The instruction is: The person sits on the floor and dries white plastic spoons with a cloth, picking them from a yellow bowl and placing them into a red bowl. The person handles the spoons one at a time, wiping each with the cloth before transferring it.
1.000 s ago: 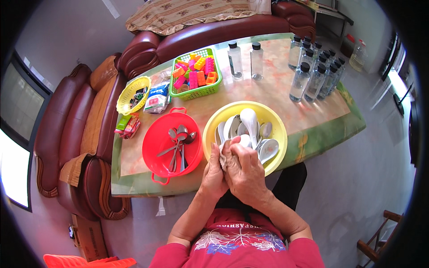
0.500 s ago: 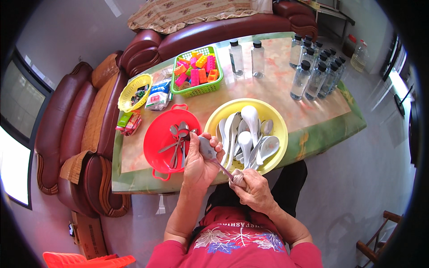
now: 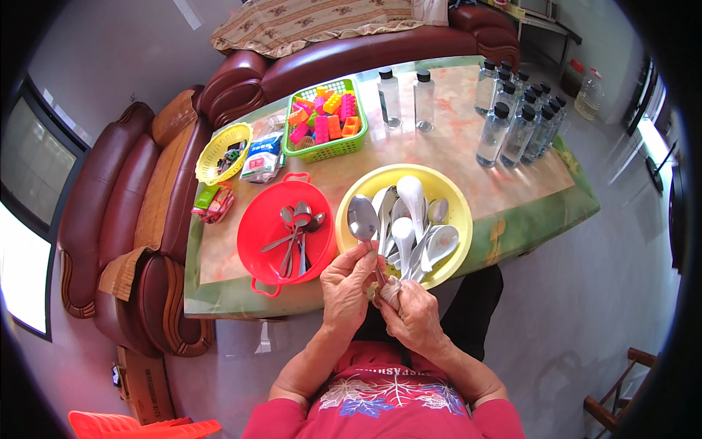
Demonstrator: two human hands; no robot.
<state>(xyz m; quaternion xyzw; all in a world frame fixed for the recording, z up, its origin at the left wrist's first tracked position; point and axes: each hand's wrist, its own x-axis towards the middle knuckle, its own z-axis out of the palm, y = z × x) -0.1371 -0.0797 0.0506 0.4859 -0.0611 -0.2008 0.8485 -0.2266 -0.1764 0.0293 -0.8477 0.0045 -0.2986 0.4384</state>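
A large metal spoon [image 3: 362, 218] points away from me, its bowl up over the left rim of the yellow basin [image 3: 461, 256]. My left hand [image 3: 345, 285] pinches its handle just below the bowl. My right hand [image 3: 417, 313] is closed on a pale cloth [image 3: 390, 291] that wraps the lower end of the handle. White ladle-like spoons [image 3: 411, 196] and several metal ones lie in the yellow basin in front of my hands. Left of it, a red two-handled basin [image 3: 256, 208] holds several small metal spoons [image 3: 302, 212].
Farther back on the table [image 3: 504, 212] stand a green basket [image 3: 329, 151] of colourful blocks, a yellow basket [image 3: 208, 164], a blue-and-white packet [image 3: 262, 157] and small snack packets [image 3: 213, 203]. Several black-capped clear bottles [image 3: 493, 135] crowd the far right. Dark red sofas [image 3: 365, 53] border the table.
My left hand has shifted right and down, from around the spoon's bowl to its handle. The spoon has swung from slanting left to nearly straight ahead, its bowl now uncovered.
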